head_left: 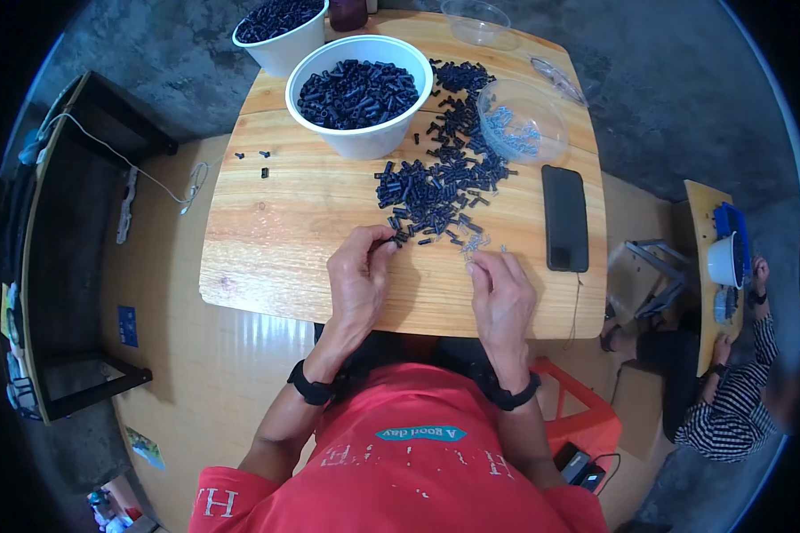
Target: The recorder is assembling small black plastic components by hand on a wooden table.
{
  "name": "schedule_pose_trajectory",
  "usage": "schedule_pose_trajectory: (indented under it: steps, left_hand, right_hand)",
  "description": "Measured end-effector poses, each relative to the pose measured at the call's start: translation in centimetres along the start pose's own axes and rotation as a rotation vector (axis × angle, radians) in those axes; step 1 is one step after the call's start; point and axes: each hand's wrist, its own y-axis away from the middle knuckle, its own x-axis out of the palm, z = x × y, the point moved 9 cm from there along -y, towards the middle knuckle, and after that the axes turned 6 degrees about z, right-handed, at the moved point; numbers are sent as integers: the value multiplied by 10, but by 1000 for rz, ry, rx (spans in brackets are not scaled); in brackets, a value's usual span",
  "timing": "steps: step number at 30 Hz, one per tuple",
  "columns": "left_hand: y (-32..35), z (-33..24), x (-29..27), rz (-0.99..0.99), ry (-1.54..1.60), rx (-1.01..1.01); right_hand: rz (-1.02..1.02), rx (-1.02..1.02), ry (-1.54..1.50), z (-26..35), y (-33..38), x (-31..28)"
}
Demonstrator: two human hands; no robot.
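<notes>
My left hand [357, 277] is closed at the near-left edge of a loose pile of small black cylindrical plastic pieces [436, 188], with thumb and forefinger pinched on one black piece [391, 239]. To its right, my right hand [504, 298] is closed in a pinch beside a little heap of tiny silvery metal pins [476, 242]. Whatever lies between those fingertips is too small to make out. More silvery bits rest inside a clear round plastic bowl [549, 124] behind the right hand.
A white tub [364, 139] full of black pieces stands behind the pile, with a second white tub [292, 55] further back. A black phone [565, 218] lies at the right of the wooden table [284, 240]. At far right, another person [729, 400] sits at a separate table.
</notes>
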Motion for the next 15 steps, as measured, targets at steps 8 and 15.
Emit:
schedule_pose_trajectory:
  steps: [8,15]
  left_hand:
    - [14,-17,-5,4,375,99]
    - [21,-6,13,119,667,-108]
  right_hand:
    - [-34,46,-288,-13,0,-8]
    - [70,174,-725,3,8,3]
